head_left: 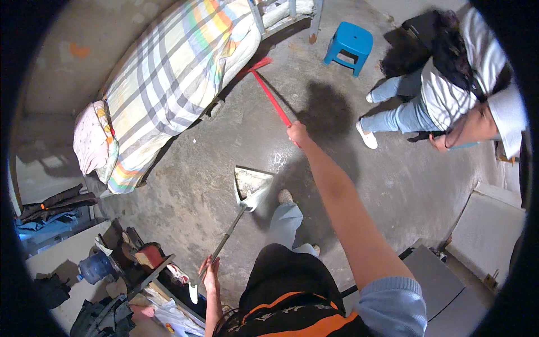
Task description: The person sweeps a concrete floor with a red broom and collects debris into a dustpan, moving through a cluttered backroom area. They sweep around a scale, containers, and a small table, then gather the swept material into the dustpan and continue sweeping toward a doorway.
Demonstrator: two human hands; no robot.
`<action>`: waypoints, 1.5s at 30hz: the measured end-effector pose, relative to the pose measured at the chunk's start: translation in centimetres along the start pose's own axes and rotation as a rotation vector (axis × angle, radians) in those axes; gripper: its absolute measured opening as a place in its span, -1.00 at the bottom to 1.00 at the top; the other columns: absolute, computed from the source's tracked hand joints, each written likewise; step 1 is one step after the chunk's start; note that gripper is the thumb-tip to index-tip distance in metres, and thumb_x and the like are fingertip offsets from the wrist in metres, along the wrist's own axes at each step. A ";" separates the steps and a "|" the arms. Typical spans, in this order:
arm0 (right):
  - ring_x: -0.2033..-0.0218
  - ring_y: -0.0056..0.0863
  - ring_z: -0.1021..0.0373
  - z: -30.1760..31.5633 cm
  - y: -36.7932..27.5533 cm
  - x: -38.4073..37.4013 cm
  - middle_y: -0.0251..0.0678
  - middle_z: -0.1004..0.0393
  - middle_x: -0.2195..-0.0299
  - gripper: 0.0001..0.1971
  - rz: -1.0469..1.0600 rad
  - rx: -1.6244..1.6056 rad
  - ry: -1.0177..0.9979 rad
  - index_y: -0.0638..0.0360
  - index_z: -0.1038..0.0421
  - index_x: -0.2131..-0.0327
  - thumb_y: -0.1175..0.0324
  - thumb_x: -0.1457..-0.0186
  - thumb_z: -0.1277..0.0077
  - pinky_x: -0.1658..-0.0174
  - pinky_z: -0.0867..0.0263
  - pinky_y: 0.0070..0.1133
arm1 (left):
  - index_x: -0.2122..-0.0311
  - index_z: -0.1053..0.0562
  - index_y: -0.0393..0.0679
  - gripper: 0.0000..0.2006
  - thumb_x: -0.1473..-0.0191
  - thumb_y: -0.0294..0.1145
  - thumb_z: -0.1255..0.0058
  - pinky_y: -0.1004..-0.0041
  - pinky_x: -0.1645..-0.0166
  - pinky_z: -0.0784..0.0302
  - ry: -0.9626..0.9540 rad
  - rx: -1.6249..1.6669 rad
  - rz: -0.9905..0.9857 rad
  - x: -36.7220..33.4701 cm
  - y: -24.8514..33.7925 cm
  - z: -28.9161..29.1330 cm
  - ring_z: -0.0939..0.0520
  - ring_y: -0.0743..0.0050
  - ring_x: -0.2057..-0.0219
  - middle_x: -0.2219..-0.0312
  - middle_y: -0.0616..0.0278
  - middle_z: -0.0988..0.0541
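Note:
My right hand [297, 133] is wrapped round the red handle of a broom [272, 100], with my arm stretched forward. The broom's red head reaches the floor at the edge of the bed, and part of it looks hidden under the bedding. Lower down, my left hand [210, 276] grips the grey pole of a long-handled dustpan [255, 194]. Its white pan rests on the concrete floor in front of my feet, with some dark dirt visible inside. The pan and the broom head are well apart.
A bed [168, 90] with a plaid cover stands at the left. A blue plastic stool [349, 45] is at the far side. Another person [415, 101] stands at the right. A cluttered low shelf [151, 275] and a water jug [96, 266] are at the near left.

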State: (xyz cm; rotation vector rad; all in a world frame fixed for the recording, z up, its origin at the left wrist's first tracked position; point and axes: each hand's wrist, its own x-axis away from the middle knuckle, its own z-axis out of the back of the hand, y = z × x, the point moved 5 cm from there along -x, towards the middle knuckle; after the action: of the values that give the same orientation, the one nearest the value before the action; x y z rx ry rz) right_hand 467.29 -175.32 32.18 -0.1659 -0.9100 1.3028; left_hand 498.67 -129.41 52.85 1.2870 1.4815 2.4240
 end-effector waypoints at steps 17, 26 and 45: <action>0.46 -0.15 -0.34 12.0 13.5 24.7 -0.03 -0.38 0.51 -0.71 -0.201 -0.084 -0.060 0.16 -0.34 0.28 0.20 0.01 0.21 0.41 -0.23 -0.41 | 0.05 -0.17 -0.29 -0.55 -0.02 -0.19 0.19 0.46 0.04 -0.29 -0.137 0.091 -0.012 -4.8 1.8 -9.4 -0.41 0.30 0.17 0.18 0.09 -0.29; 0.82 -0.52 -0.21 -0.6 -3.4 -4.1 -0.34 -0.27 0.78 -0.89 -0.376 -0.848 -0.242 0.16 -0.28 0.48 0.40 0.16 0.19 0.79 -0.09 -0.55 | 0.13 -0.23 -0.24 -0.66 -0.01 -0.26 0.15 0.47 0.06 -0.30 -0.010 0.010 0.071 -4.4 2.0 -10.4 -0.42 0.29 0.19 0.17 0.19 -0.30; 0.35 -0.14 -0.33 5.5 0.0 -1.1 -0.11 -0.39 0.43 -0.78 -0.082 -0.125 -0.136 0.05 -0.33 0.39 0.20 0.06 0.24 0.32 -0.25 -0.30 | 0.10 -0.23 -0.19 -0.67 -0.04 -0.27 0.21 0.48 0.06 -0.27 -0.043 0.008 0.130 -6.3 3.1 -10.8 -0.41 0.40 0.19 0.20 0.21 -0.34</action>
State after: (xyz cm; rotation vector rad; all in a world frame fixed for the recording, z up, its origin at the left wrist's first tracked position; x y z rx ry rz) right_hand 463.75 -178.32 35.24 -0.1372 -1.1042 1.1925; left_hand 496.90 -141.58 48.95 1.4718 1.4412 2.4526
